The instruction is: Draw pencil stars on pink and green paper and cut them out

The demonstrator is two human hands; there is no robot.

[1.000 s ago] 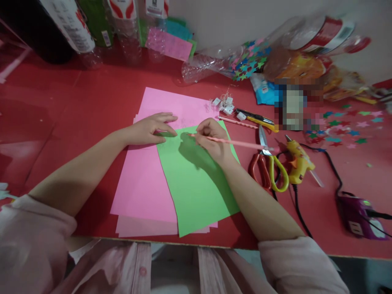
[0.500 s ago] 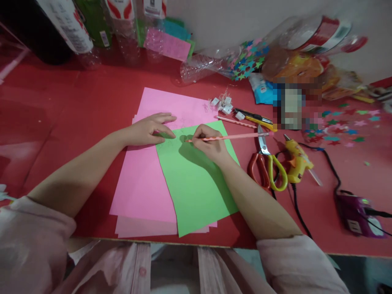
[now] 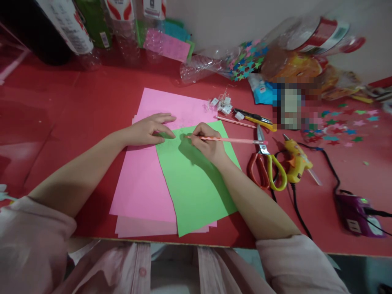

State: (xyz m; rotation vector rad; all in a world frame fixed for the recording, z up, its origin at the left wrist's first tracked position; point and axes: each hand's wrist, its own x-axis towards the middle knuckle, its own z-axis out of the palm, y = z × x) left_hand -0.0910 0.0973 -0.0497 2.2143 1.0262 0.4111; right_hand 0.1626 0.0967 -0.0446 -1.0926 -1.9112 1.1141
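A green sheet of paper [image 3: 199, 188] lies over a stack of pink sheets [image 3: 141, 183] in front of me. My right hand [image 3: 210, 143] pinches a pink patterned pencil [image 3: 239, 140], its tip against the upper part of the green sheet and its eraser end pointing right. Faint pencil marks show on the green paper near the tip. Flat across the pink paper and the green sheet's upper left corner rests my left hand [image 3: 151, 130], fingers spread and holding nothing.
Right of the paper lie scissors [image 3: 263, 159], a second pencil [image 3: 234, 121], a yellow cutter knife [image 3: 255, 118], a yellow glue gun [image 3: 297, 161] with its cable, and a purple power socket [image 3: 359, 216]. Star confetti [image 3: 346, 126] is scattered farther right. Plastic bottles [image 3: 125, 36] line the back.
The pencil's eraser end has swung slightly down toward me, and its tip has shifted a little up the sheet. My left hand stays in place.
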